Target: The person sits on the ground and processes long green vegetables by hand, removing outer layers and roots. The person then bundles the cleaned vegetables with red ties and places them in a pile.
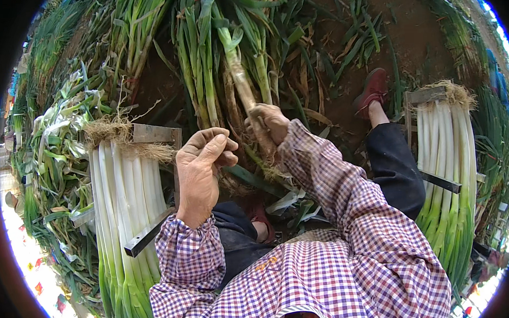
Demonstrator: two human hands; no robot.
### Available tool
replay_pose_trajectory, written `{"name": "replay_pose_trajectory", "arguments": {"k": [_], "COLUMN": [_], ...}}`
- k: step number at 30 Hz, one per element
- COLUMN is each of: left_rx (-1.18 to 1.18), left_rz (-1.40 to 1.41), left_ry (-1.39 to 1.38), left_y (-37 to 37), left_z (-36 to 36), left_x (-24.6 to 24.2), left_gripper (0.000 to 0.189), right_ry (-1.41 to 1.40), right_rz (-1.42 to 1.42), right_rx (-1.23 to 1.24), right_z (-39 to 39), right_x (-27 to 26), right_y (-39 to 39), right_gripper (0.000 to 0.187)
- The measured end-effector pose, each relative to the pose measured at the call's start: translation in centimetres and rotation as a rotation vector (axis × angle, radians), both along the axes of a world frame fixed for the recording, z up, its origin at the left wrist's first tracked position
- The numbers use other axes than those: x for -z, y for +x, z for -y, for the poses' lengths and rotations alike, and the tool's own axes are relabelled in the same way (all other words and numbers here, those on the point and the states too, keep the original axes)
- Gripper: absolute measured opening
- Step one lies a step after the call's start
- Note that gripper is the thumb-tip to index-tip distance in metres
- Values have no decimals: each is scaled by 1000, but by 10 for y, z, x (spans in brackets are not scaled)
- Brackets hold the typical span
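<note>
My right hand (pixel 270 120) is wrapped around the lower part of an uncleaned scallion stalk (pixel 237 73). Its shaft bears brownish, soil-stained skin, the roots point towards me and the green leaves away. To the left, my left hand (pixel 207 157) is raised with thumb and fingers curled together, and nothing shows between them. It is apart from the stalk. Beyond both hands lies a bunch of untrimmed scallions (pixel 198 71), partly hidden under the held stalk. Close by my left wrist, peeled white scallions (pixel 122 187) rest in a rack, roots at the far end.
A metal bar (pixel 148 236) juts out of the left rack. On my right stands another rack of peeled scallions (pixel 444 149) with its own bar (pixel 441 180). Stripped leaves (pixel 63 126) are heaped at the left. Loose leaves (pixel 360 37) litter the soil near my red shoe (pixel 371 92).
</note>
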State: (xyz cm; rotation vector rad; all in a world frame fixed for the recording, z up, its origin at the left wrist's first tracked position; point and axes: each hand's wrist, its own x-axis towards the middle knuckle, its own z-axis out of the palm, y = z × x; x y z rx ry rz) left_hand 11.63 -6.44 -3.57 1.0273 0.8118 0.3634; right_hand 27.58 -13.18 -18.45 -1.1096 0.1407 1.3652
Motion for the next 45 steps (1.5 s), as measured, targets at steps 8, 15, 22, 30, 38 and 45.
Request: {"name": "replay_pose_trajectory", "arguments": {"k": [8,15,22,30,38,45], "left_rx": [115,138,174,-11,-220,-381], "left_rz": [-79,-161,156,359,278,327], "left_ry": [-8,84,-125,60,-48,-123], "left_y": [10,24,28,6,-14,-27], "left_z": [18,43,71,76,39,21], "left_x": [12,39,21,-20,-3,5], "left_gripper": [12,45,39,42,19,8], "right_ry": [-207,-250,-147,-216,132,124], "right_rz": [160,328,407,1553,1808,1748], "right_rx": [-156,-237,-304,-460,-59,-270], "right_z": [190,266,320,247,108,109], "right_x": [-13,-128,-143,-158,-158,-169], "right_y": [-66,-99,-134,-111,-116,-137], "right_gripper": [17,20,25,88,24,23]}}
